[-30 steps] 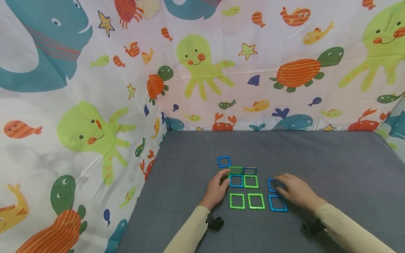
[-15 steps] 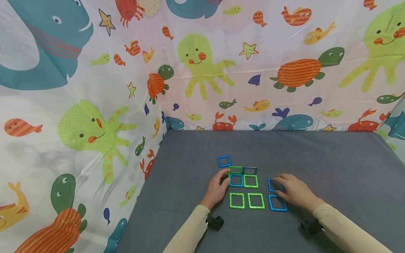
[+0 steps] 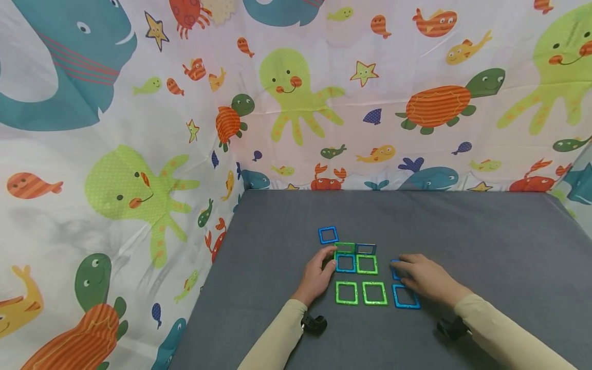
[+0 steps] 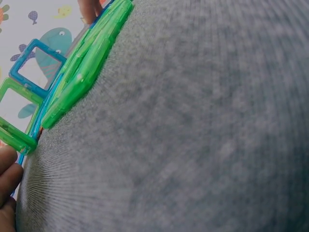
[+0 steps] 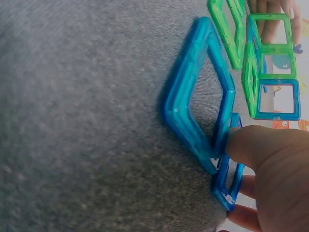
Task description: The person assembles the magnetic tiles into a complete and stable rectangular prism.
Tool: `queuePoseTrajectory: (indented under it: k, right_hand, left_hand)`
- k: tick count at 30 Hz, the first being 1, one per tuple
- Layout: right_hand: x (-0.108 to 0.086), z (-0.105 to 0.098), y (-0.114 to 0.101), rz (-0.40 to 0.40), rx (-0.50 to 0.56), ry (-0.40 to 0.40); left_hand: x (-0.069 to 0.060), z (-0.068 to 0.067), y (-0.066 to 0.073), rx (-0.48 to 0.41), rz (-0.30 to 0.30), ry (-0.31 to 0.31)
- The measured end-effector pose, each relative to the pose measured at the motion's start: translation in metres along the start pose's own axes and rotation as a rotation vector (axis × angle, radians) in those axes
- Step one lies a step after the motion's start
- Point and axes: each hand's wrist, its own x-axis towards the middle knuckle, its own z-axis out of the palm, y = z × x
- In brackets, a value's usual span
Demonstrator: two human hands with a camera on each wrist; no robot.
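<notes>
Blue and green magnetic tiles, square open frames, lie on a grey cloth in the head view. My left hand (image 3: pixel 315 277) holds the left edge of the cluster, its thumb and fingers at a green tile (image 5: pixel 270 47) standing there. At the back, an upright green tile (image 3: pixel 345 243) and an upright blue tile (image 3: pixel 366 244) stand behind a flat blue tile (image 3: pixel 346 272) and a flat green tile (image 3: pixel 367 273). My right hand (image 3: pixel 427 277) grips a blue tile (image 5: pixel 221 191), thumb on one side, fingers on the other; the hand partly covers it.
Two loose green tiles, one (image 3: pixel 346 303) left of the other (image 3: pixel 375 303), lie in front of the cluster. Another blue tile (image 3: pixel 407 307) lies just nearer than the right hand's tile. Behind the cluster is a lone blue tile (image 3: pixel 328 242). A patterned curtain (image 3: pixel 296 118) borders the cloth.
My right hand has shifted slightly left, its fingers covering more of the blue tile. The left hand and the cluster look unmoved.
</notes>
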Motion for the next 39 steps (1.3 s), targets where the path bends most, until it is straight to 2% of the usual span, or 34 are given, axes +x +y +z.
queuePoseTrajectory:
  k: [5, 8, 12, 27, 33, 39]
  right_hand:
    - [0.002, -0.002, 0.000, 0.002, -0.004, -0.023]
    - [0.003, -0.002, 0.000, -0.004, -0.004, -0.022]
    - [0.003, -0.001, 0.000, -0.010, -0.011, -0.009]
    - [0.001, 0.004, 0.001, -0.038, -0.018, 0.037]
    - [0.003, -0.004, 0.000, -0.056, -0.012, 0.076]
    - [0.011, -0.019, 0.001, -0.057, -0.020, 0.125]
  left_hand:
    - [0.000, 0.000, -0.001, -0.011, 0.025, 0.004]
    - [0.001, 0.000, -0.001, -0.010, 0.014, 0.001]
    - [0.001, 0.000, 0.000, -0.009, -0.003, -0.003]
    - [0.002, -0.001, -0.002, -0.009, 0.002, 0.006]
    - [0.000, -0.001, -0.002, -0.017, -0.017, 0.016]
    - [0.000, -0.001, -0.004, -0.016, 0.001, 0.033]
